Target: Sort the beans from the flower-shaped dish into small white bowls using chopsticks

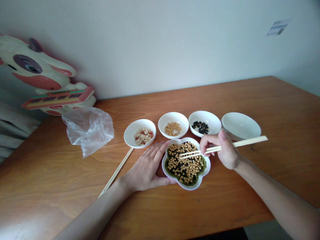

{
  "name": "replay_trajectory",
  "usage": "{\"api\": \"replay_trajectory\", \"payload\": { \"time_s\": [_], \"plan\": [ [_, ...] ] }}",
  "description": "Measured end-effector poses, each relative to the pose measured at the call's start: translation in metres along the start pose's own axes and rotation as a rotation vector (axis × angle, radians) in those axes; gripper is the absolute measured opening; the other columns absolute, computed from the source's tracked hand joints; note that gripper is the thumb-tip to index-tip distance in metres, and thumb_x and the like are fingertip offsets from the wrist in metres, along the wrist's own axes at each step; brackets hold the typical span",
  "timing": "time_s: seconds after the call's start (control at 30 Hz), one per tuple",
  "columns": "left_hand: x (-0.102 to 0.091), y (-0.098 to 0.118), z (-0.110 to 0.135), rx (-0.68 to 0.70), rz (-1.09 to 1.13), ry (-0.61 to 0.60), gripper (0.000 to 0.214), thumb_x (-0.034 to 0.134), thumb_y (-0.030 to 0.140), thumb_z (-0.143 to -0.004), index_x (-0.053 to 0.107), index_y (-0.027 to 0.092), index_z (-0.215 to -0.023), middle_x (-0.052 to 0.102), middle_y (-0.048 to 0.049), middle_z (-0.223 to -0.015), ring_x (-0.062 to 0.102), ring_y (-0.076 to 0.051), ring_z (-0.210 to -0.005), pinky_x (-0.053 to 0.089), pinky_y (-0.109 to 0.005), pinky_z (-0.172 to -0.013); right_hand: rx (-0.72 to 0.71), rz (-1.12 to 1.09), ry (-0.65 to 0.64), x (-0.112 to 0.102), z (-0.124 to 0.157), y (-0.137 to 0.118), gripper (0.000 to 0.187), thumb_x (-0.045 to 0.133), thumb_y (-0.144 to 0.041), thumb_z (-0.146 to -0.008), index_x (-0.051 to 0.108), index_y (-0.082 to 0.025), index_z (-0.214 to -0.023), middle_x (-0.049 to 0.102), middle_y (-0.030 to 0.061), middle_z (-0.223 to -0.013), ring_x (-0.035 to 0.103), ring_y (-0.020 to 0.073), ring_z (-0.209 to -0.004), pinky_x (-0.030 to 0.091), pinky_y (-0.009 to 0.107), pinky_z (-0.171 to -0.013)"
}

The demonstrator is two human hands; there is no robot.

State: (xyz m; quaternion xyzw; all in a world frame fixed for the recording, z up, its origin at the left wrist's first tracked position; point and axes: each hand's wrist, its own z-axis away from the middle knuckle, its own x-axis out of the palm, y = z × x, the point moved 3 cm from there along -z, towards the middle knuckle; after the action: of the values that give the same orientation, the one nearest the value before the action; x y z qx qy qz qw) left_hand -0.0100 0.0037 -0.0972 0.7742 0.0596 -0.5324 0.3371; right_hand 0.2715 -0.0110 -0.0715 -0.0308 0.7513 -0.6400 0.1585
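Observation:
A white flower-shaped dish (206, 170) heaped with mixed yellow, black and green beans sits on the wooden table (275, 100) in front of me. My left hand (147, 168) lies flat with fingers stretched out, cupping the dish's left rim. My right hand (222, 150) is closed on a pair of wooden chopsticks (240, 144), their tips over the beans in the dish. Behind the dish stands a row of small white bowls: one with peanuts and seeds (130, 135), one with yellow beans (166, 120), one with black beans (212, 120), and an empty one (241, 126).
A second pair of chopsticks (116, 171) lies on the table left of my left arm. A crumpled clear plastic bag (88, 128) sits at the left. A cartoon cow-shaped toy (42, 80) leans at the wall. The table's front edge runs near my forearms.

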Motion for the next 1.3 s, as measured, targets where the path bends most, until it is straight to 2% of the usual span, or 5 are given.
{"api": "replay_trajectory", "payload": {
  "time_s": [0.27, 0.6, 0.83, 1.03, 1.3],
  "plan": [
    [-0.0002, -0.0003, -0.001, 0.0, -0.007, -0.007, 0.117, 0.072, 0.074, -0.083, 0.01, 0.021, -0.168, 0.037, -0.0193, -0.165, 0.04, -0.038, -0.151, 0.035, -0.056, -0.126, -0.031, 0.013, 0.019, 0.0003, 0.0017, 0.0007, 0.082, 0.017, -0.07, -0.105, 0.069, -0.019, -0.068, 0.063, 0.0053, -0.06, 0.057, 0.0171, -0.054, 0.04, 0.03, -0.05],
    [-0.0003, 0.0, 0.0006, 0.002, -0.016, 0.003, 0.117, 0.072, 0.074, -0.083, 0.011, 0.02, -0.167, 0.038, -0.0192, -0.165, 0.039, -0.037, -0.151, 0.035, -0.056, -0.126, -0.088, -0.032, 0.095, -0.0025, 0.0023, -0.0004, 0.085, 0.015, -0.073, -0.103, 0.07, -0.02, -0.065, 0.061, 0.0061, -0.057, 0.055, 0.0181, -0.052, 0.039, 0.033, -0.05],
    [-0.0015, 0.001, -0.0001, 0.007, -0.016, 0.002, 0.118, 0.072, 0.074, -0.083, 0.01, 0.021, -0.168, 0.039, -0.0203, -0.164, 0.041, -0.039, -0.15, 0.037, -0.058, -0.125, -0.066, 0.002, -0.003, 0.0001, 0.0013, 0.0014, 0.086, 0.012, -0.075, -0.102, 0.068, -0.02, -0.068, 0.06, 0.0053, -0.06, 0.055, 0.0185, -0.055, 0.042, 0.033, -0.054],
    [-0.0021, 0.0022, -0.0008, 0.012, -0.003, 0.007, 0.119, 0.073, 0.073, -0.082, 0.009, 0.021, -0.168, 0.039, -0.0199, -0.164, 0.041, -0.038, -0.15, 0.037, -0.057, -0.125, -0.069, 0.039, -0.03, 0.001, 0.0021, 0.0013, 0.083, 0.012, -0.072, -0.104, 0.068, -0.02, -0.071, 0.062, 0.005, -0.063, 0.056, 0.0181, -0.056, 0.042, 0.032, -0.054],
    [0.0, 0.0005, -0.0007, 0.023, -0.006, 0.02, 0.119, 0.074, 0.071, -0.082, 0.009, 0.021, -0.168, 0.038, -0.021, -0.164, 0.041, -0.039, -0.15, 0.039, -0.058, -0.124, -0.109, 0.015, 0.039, 0.0013, 0.003, -0.0022, 0.081, 0.018, -0.069, -0.106, 0.07, -0.019, -0.067, 0.062, 0.0049, -0.062, 0.057, 0.0166, -0.053, 0.042, 0.031, -0.05]
  ]
}}
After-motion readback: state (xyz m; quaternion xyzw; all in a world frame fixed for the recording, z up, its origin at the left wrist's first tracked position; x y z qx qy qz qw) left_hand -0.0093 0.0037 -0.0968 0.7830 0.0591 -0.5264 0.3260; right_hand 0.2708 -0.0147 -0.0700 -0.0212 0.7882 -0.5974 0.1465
